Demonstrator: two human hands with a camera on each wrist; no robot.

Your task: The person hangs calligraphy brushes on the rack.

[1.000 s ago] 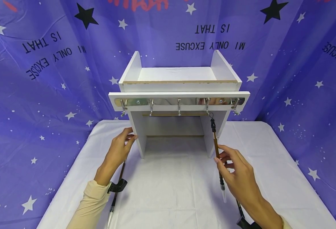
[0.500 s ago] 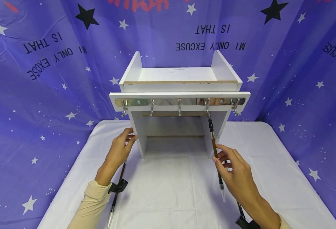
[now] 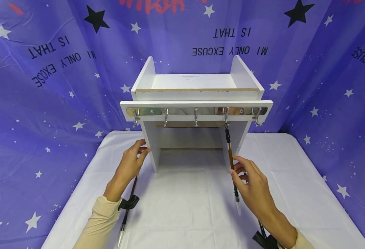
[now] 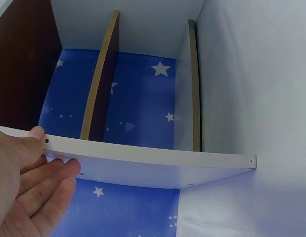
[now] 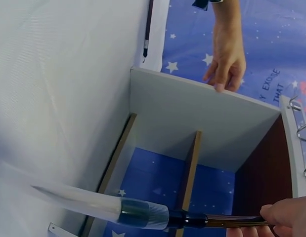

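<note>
In the head view my right hand [image 3: 254,188] pinches the brown handle of a calligraphy brush [image 3: 230,152] between thumb and fingers. Its wire loop is at the lower end of the second metal hook [image 3: 227,116] from the right; whether it is fully round the hook is too small to tell. The brush hangs slightly tilted, pale tip down; the right wrist view shows that brush tip [image 5: 88,201] close up. My left hand [image 3: 129,164] pinches the front edge of the left side panel [image 4: 143,154] of a white shelf unit [image 3: 195,81], thumb on the edge, fingers outside.
A second brush [image 3: 123,221] lies on the white cloth [image 3: 188,207] beneath my left forearm. Another dark stick [image 3: 261,228] lies partly hidden under my right wrist. Several hooks line the metal strip [image 3: 180,111] on the front rail. A purple starry curtain [image 3: 61,114] surrounds the table.
My right hand has shifted slightly left with the brush. The loop, earlier just right of the hook's end, is now at it, and the brush hangs more upright. My left hand keeps its hold.
</note>
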